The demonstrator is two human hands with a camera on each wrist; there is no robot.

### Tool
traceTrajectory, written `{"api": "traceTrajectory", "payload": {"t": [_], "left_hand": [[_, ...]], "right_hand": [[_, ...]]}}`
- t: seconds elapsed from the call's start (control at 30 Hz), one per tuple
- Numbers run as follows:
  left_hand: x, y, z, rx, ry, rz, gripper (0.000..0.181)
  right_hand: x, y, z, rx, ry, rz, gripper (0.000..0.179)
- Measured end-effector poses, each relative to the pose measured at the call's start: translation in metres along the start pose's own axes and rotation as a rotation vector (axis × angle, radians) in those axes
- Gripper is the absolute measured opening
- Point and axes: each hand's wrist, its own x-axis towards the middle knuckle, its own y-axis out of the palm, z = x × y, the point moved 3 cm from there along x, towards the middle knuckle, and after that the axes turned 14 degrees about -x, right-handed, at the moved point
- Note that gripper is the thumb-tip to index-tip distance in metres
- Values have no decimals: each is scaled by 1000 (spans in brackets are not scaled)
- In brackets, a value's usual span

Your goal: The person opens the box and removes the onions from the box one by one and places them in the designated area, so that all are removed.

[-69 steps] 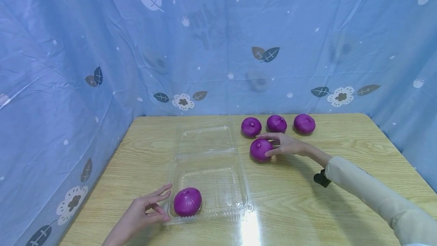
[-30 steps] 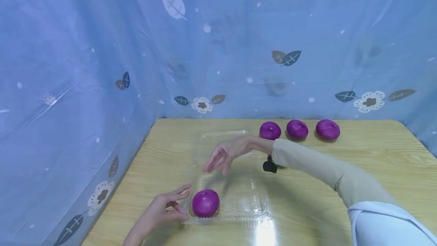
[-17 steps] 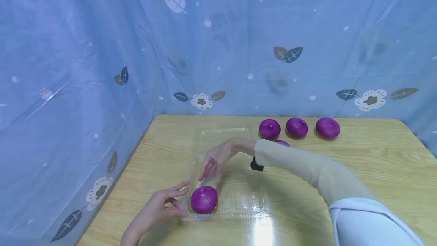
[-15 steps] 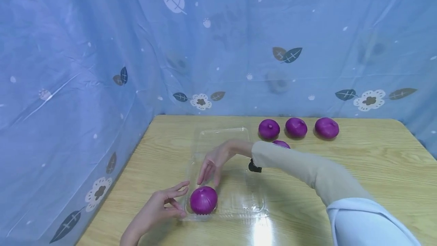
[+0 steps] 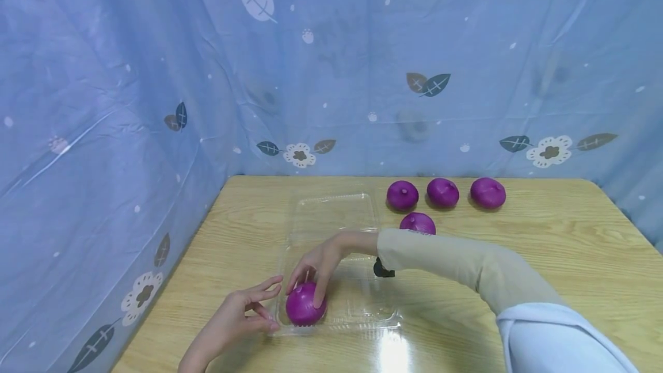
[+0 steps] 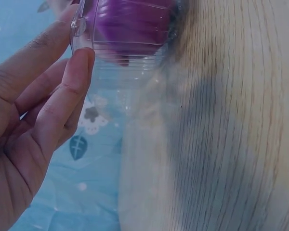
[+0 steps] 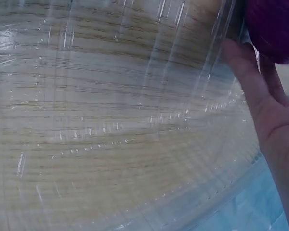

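Note:
A clear plastic clamshell container lies opened out on the table, lid side away from me. One purple onion sits in its near left corner. My right hand reaches over from the right and grips this onion, thumb on its right side and fingers behind it. At the same corner, my left hand pinches the container's rim. The left wrist view shows thumb and finger meeting at the clear edge, with purple behind the plastic. In the right wrist view the onion appears at the upper right.
Three more purple onions, a left one, a middle one and a right one, stand in a row at the back. Another onion sits before them, partly behind my right sleeve. A blue patterned curtain encloses the wooden table.
My right hand has left the onion near the back row, moved left over the container and come down onto the onion inside. My left hand stays at the container's corner.

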Motion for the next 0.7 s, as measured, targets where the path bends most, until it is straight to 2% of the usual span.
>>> {"api": "traceTrajectory", "payload": {"t": [0.17, 0.3, 0.5, 0.6, 0.7], "left_hand": [[0, 0, 0, 18, 17, 4, 60], [2, 1, 0, 20, 34, 14, 60], [2, 2, -1, -9, -32, 11, 64], [1, 2, -1, -30, -69, 9, 64], [0, 2, -1, -46, -80, 9, 65]], "right_hand": [[-3, 0, 0, 12, 26, -59, 63], [-16, 0, -3, 46, 33, -78, 62], [-45, 2, -6, 33, -33, -134, 57], [-62, 3, -5, 21, -48, -187, 54], [-80, 4, -1, 1, -56, -257, 53]]}}
